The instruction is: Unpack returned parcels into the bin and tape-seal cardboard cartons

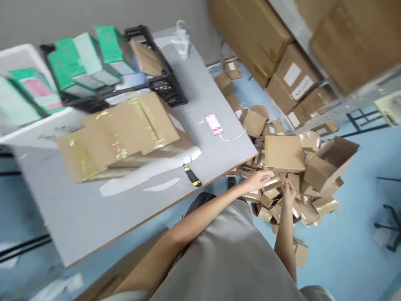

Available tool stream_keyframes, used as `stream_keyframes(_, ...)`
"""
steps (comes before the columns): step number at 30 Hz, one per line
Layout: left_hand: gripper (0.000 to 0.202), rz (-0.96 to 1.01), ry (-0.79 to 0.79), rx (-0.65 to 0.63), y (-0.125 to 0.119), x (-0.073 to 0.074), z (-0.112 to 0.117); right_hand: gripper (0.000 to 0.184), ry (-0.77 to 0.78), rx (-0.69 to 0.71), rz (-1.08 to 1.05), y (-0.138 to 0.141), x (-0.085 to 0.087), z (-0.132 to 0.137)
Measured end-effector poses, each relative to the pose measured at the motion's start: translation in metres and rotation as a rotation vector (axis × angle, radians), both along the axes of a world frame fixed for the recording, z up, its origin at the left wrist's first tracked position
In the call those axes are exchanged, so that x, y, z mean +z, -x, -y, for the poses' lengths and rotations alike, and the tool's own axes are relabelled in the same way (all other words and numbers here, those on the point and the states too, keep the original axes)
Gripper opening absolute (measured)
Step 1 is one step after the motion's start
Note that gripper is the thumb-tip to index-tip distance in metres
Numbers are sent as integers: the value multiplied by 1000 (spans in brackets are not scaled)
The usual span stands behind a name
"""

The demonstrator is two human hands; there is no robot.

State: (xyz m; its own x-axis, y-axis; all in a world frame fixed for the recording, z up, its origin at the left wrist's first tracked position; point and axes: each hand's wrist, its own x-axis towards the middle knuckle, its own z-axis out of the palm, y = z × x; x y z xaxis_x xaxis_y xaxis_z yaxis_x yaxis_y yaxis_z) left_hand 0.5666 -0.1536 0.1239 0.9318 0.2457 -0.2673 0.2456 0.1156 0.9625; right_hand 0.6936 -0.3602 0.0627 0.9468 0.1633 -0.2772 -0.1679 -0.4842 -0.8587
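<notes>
Both of my arms reach down to a pile of small brown cardboard boxes (pixel 283 154) on the blue floor beside the table. My left hand (pixel 258 179) is closed on a small taped cardboard box (pixel 272 183) at the near edge of the pile. My right hand (pixel 288 193) is just right of it, fingers curled against the same box or the one below; the blur hides which. A larger open carton (pixel 332 163) lies tipped at the pile's right side.
A grey table (pixel 94 209) on the left carries flattened cartons (pixel 125 133), a yellow-black knife (pixel 192 174), a phone on a cable (pixel 213 124) and black crates of green packets (pixel 94 58). Large cartons (pixel 282 42) are stacked behind. A chair base (pixel 390 217) stands right.
</notes>
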Motion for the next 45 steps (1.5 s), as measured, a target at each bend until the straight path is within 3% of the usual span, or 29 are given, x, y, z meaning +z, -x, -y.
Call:
stream_keyframes(3,31,-158,88,256,73,-33,-38,68,68,368,-68,28,-31,-111)
stream_keyframes(4,34,-194,113,358,95,-39,-48,69,68,520,-94,35,-39,-151)
stream_keyframes(6,43,-246,153,569,138,-46,-61,63,44,694,-119,45,-53,-235)
stream_keyframes(9,57,-309,222,862,194,-45,-66,63,107,1071,111,52,-70,-360)
stream_keyframes(11,64,-355,286,1009,227,-39,-64,67,205,1227,272,55,-79,-432)
stream_keyframes(13,70,-388,341,1114,255,-31,-61,73,327,1312,351,60,-85,-485)
stream_keyframes(15,74,-400,376,1204,281,-24,-59,75,430,1352,370,67,-89,-519)
stream_keyframes(19,78,-374,431,1333,331,-18,-61,71,533,1320,347,81,-92,-538)
stream_keyframes(24,80,-321,459,1411,407,-34,-83,71,451,1154,418,101,-78,-522)
stream_keyframes(28,72,-313,412,1474,478,-47,-133,74,279,1053,416,144,-45,-491)
stream_keyframes(31,51,-346,221,1504,530,-45,-178,81,151,974,427,200,-18,-464)
stream_keyframes(34,37,-316,17,1491,563,-40,-217,100,157,952,423,259,1,-448)
stream_keyframes(36,36,-243,-27,1420,563,-38,-236,115,223,942,402,289,8,-445)
stream_keyframes(38,39,-186,-30,1251,539,-38,-249,117,265,880,376,304,12,-447)
stream_keyframes(40,42,-203,-41,978,495,-40,-255,108,265,771,332,306,15,-450)
stream_keyframes(41,43,-200,-36,902,470,-41,-256,102,260,722,308,303,17,-452)
stream_keyframes(45,62,-169,-104,784,385,-47,-254,81,253,662,256,291,24,-456)
